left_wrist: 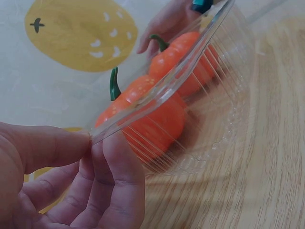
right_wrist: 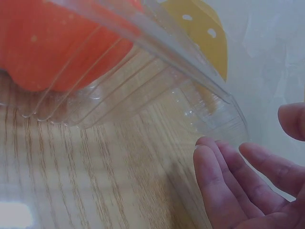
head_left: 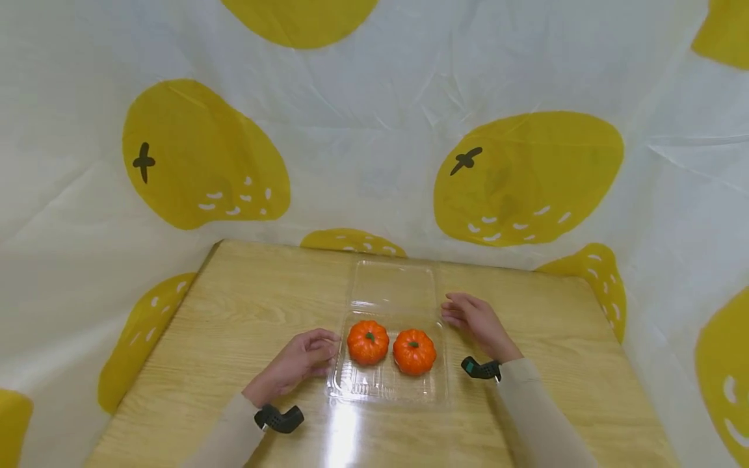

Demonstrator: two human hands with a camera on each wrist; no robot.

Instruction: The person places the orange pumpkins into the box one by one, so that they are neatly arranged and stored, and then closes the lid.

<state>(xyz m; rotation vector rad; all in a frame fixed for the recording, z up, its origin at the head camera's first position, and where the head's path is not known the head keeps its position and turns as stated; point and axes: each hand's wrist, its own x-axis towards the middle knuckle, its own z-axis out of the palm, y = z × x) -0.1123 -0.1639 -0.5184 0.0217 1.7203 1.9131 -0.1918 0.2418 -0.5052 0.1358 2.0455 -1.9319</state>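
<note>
A clear plastic clamshell container [head_left: 404, 393] lies unfolded on the table, its lid [head_left: 394, 286] laid back toward the wall. Two orange pumpkins with green stems sit side by side in its base, a left pumpkin [head_left: 367, 351] and a right pumpkin [head_left: 415, 361]. At the left edge, my left hand [head_left: 298, 361] pinches the container's rim [left_wrist: 162, 93] between thumb and fingers, seen close in the left wrist view. My right hand [head_left: 476, 323] is beside the right edge near the lid fold, thumb apart from the fingers [right_wrist: 212, 176], with nothing in its grasp.
The wooden table [head_left: 263, 286] extends around the container on both sides. A white curtain [head_left: 363, 156] printed with yellow fruit hangs behind it and along the sides. Black wrist devices, a left one [head_left: 279, 419] and a right one [head_left: 481, 368], sit on both arms.
</note>
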